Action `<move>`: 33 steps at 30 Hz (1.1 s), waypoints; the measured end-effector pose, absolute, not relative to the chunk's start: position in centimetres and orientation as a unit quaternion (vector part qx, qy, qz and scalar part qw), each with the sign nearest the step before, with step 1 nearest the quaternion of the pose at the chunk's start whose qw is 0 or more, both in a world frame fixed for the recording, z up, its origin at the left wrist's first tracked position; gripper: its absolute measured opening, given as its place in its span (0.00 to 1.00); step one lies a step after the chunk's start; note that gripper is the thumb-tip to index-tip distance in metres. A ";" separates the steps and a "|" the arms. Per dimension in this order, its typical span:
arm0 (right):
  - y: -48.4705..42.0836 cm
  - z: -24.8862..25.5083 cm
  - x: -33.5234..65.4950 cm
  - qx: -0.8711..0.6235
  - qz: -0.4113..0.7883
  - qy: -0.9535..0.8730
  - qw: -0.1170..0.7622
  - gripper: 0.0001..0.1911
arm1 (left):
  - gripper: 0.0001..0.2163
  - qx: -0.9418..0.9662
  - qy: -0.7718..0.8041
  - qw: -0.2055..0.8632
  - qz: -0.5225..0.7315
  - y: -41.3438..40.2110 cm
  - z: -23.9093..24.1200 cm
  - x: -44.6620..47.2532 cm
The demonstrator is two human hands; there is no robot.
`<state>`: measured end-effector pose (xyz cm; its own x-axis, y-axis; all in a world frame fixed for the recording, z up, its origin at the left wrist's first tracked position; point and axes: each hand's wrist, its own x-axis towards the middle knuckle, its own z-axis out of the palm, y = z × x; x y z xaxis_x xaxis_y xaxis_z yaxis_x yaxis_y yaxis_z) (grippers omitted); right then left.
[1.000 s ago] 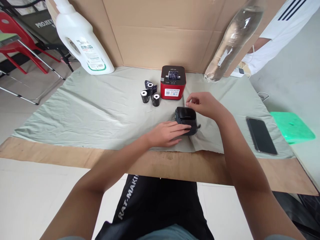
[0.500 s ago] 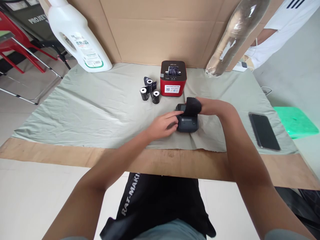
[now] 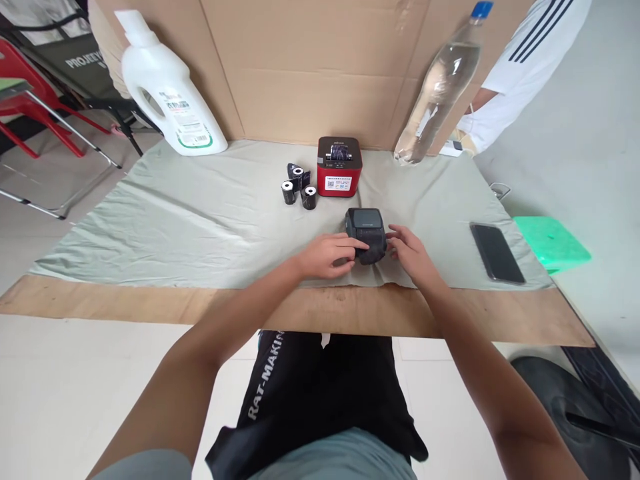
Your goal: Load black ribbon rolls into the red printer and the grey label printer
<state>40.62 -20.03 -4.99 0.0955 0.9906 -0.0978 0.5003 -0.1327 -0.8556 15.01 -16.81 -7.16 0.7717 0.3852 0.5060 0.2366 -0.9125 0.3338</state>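
Seemingly steadied the thin black strip (image 3: pixel 376 241) over the front of the small boxy dark-grey device (image 3: pixel 367 218) on the pale grey-green cloth (image 3: pixel 200 227), with left hand (image 3: pixel 327 256) open atop, right hand (image 3: pixel 409 253) loosely open alongside, and likely needed a light pinch next.

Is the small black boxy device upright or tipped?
Upright: the black device sits on the pale grey-green cloth, its grey top panel facing up.
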 end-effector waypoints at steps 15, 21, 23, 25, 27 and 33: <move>-15.5 1.0 32.3 -0.731 0.167 -0.662 0.011 0.58 | 0.20 0.959 0.117 0.086 0.243 -17.8 -6.6 15.3; -9.1 1.6 36.9 -0.762 0.148 -0.620 0.109 0.52 | 0.18 0.950 0.151 0.126 0.241 -17.3 -6.6 14.9; -6.0 1.4 38.1 -0.769 0.151 -0.605 0.139 0.51 | 0.19 0.948 0.158 0.134 0.241 -17.1 -6.7 14.7; -3.0 0.9 38.7 -0.781 0.152 -0.587 0.145 0.51 | 0.19 0.947 0.164 0.137 0.240 -17.0 -6.7 14.5; -0.7 0.2 38.9 -0.784 0.152 -0.584 0.146 0.51 | 0.19 0.946 0.171 0.136 0.241 -16.9 -6.8 14.4; 1.6 -0.3 38.5 -0.798 0.194 -0.555 0.130 0.59 | 0.17 0.938 0.196 0.131 0.254 -16.7 -7.0 14.1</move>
